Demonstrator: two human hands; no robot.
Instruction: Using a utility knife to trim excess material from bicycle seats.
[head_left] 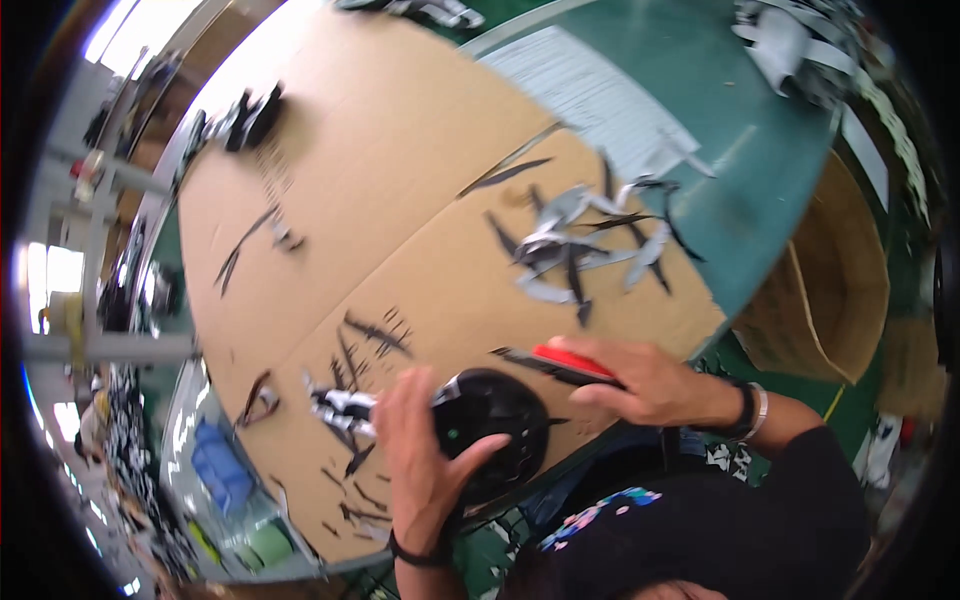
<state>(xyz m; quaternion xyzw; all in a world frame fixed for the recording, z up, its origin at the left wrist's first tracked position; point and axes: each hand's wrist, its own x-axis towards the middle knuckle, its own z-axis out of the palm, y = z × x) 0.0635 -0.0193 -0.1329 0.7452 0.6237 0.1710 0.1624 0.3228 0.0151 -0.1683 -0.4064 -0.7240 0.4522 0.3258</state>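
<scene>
My left hand (pixel 418 455) is at the left rim of a black round plastic part (pixel 505 415), its thumb over the part's hollow and its fingers on the outer side, holding it near the table's front edge. A silver-and-black piece (pixel 345 408) sticks out beside those fingers; whether it joins the round part is hidden. Closed around a red-and-black utility knife (pixel 575 362), my right hand (pixel 650 388) is just right of the round part. The knife's slim dark tip points left, above the part's upper rim.
Brown cardboard (pixel 400 180) covers much of the green table (pixel 640 60). Black and grey strips (pixel 560 240) lie heaped ahead. Dark scraps (pixel 360 500) are scattered at left, near a blue object (pixel 222 468). A paper sheet (pixel 590 95) lies far right; an open carton (pixel 840 260) stands beyond the right edge.
</scene>
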